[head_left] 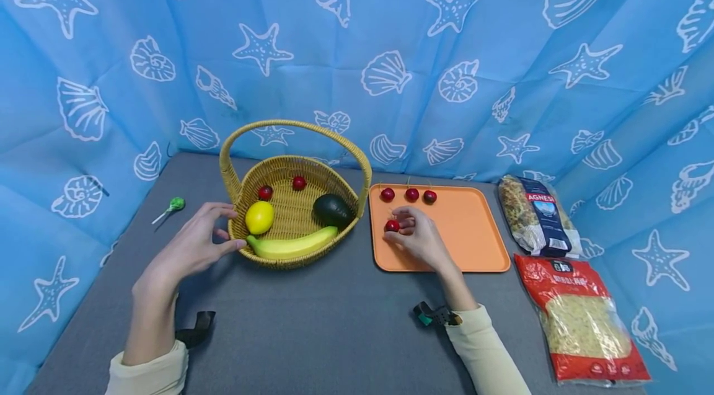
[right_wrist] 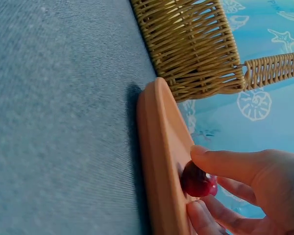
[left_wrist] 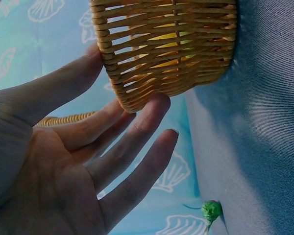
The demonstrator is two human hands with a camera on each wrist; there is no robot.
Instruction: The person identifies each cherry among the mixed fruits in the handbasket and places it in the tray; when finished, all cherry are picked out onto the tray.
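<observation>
At centre frame, the right hand (head_left: 419,237) pinches a cherry (head_left: 392,226) on the orange tray (head_left: 474,258), while the left hand (head_left: 192,246), fingers spread, steadies the basket (head_left: 346,141) beside it.

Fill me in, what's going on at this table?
A person's right hand pinches a cherry on the orange tray, where three more cherries sit along the far edge. The left hand touches the wicker basket, open. The basket holds two cherries, a lemon, a banana and an avocado.
</observation>
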